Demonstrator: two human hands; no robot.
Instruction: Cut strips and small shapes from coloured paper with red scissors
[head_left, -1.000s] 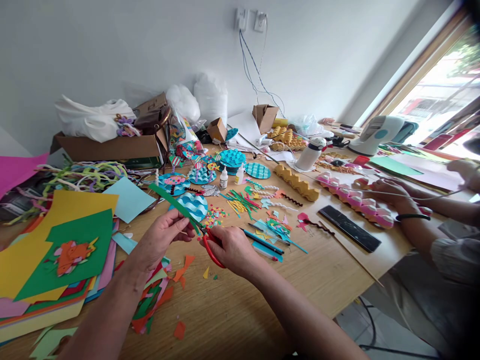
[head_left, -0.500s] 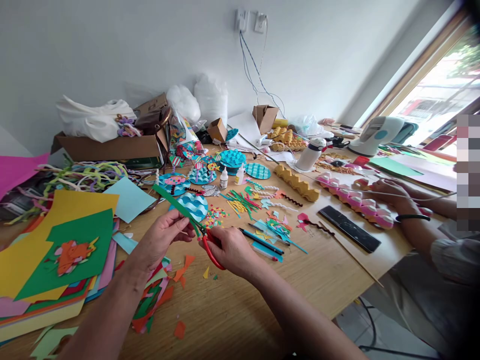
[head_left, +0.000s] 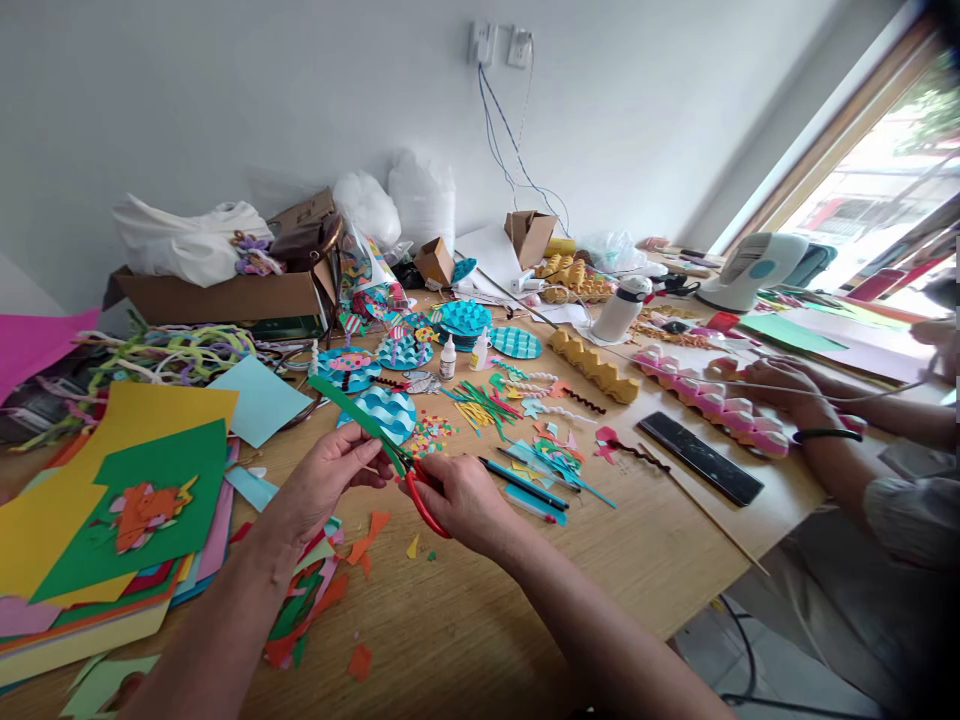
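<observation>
My left hand (head_left: 341, 468) pinches a strip of green paper (head_left: 346, 405) between thumb and fingers. The strip's long end points up and away to the left. Wrapped around the red handles of a pair of scissors (head_left: 426, 508) is my right hand (head_left: 466, 500). The dark blades meet the near end of the green strip, just right of my left fingertips. Behind the strip lies a round blue card with white waves (head_left: 382, 412). Scattered paper scraps (head_left: 364, 540), mostly orange and green, lie on the table below my hands.
Stacked coloured paper (head_left: 56, 500) lies at left, beside pipe cleaners (head_left: 180, 360). Glue bottles (head_left: 448, 358), pens (head_left: 525, 485), a phone (head_left: 700, 458) and a thin stick (head_left: 712, 520) lie ahead and right. A co-worker's hands (head_left: 780, 385) rest near a pink egg-carton strip (head_left: 709, 400).
My hands, the scissors and the green strip are almost unmoved. At the far right, the co-worker's other hand has come into view with a pale cord.
</observation>
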